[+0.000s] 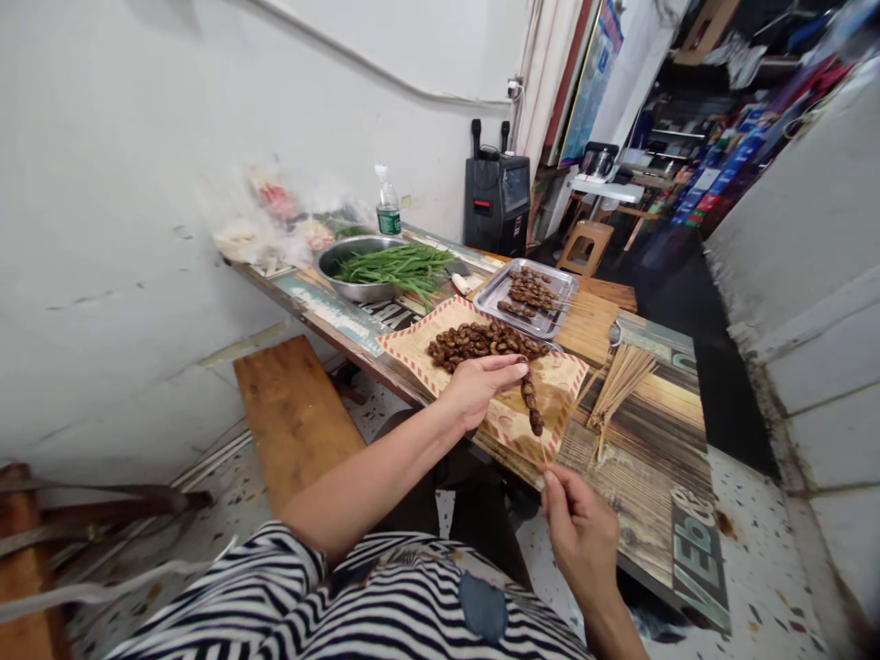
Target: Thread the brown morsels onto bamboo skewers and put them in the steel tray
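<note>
A skewer threaded with several brown, glossy pieces (529,403) hangs slantwise between my hands, over the front of a patterned paper sheet (412,344). My left hand (481,387) pinches its upper end with thumb and fingers. Lower and to the right, my right hand (581,518) is closed on the bare stick of the same skewer. Behind my left hand lies a heap of brown pieces (467,343) on the paper. Finished skewers (533,291) rest on a metal tray (487,298) further back. A bundle of bare sticks (622,380) lies right of the paper.
A metal bowl (364,291) of long green vegetables (395,266) stands at the back left, near a plastic bottle (388,206) and plastic bags (275,215). A black speaker (496,202) is behind the table. A wooden bench (295,412) stands at the left.
</note>
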Action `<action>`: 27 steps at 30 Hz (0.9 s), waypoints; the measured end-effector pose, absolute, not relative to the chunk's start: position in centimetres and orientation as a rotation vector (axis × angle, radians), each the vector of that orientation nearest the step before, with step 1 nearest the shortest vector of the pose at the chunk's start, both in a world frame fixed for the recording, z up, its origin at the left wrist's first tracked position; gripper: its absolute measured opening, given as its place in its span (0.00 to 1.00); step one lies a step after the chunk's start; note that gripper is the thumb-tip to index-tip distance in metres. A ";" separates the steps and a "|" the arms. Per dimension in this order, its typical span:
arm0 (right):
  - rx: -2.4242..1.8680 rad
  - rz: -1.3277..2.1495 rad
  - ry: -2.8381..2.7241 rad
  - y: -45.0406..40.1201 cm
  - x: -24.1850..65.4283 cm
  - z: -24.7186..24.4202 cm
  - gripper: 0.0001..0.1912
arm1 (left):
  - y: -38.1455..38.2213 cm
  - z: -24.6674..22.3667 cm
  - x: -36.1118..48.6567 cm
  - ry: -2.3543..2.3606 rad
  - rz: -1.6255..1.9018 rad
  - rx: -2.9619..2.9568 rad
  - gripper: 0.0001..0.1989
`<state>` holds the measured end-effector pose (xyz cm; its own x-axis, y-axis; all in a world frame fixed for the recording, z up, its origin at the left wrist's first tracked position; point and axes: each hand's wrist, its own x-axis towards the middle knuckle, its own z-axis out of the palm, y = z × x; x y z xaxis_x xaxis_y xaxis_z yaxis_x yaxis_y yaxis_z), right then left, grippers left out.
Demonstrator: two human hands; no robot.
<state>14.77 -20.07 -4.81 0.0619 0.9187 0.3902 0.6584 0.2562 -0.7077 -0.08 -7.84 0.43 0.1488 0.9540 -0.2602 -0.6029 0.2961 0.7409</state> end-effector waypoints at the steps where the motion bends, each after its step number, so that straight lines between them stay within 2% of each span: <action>1: -1.471 0.392 -1.668 -20.0 14.8 -4.9 0.13 | -7.8 0.4 -0.1 0.807 1.200 0.537 0.13; 8: -1.490 0.337 -1.671 -19.8 15.2 -5.1 0.13 | -8.0 0.6 -0.2 0.808 1.198 0.573 0.14; 14: -1.467 0.391 -1.648 -19.6 15.5 -4.9 0.13 | -8.4 0.5 -0.8 0.797 1.255 0.662 0.21; 27: -1.382 0.027 -1.778 -19.1 15.8 -4.9 0.10 | -8.9 0.6 -2.8 0.936 1.471 1.040 0.23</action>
<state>15.79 -19.11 -4.89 -0.0160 0.7991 0.6010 0.7803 0.3858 -0.4922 -2.84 -8.88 0.65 -0.0646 0.9903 0.1227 -0.3089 -0.1367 0.9412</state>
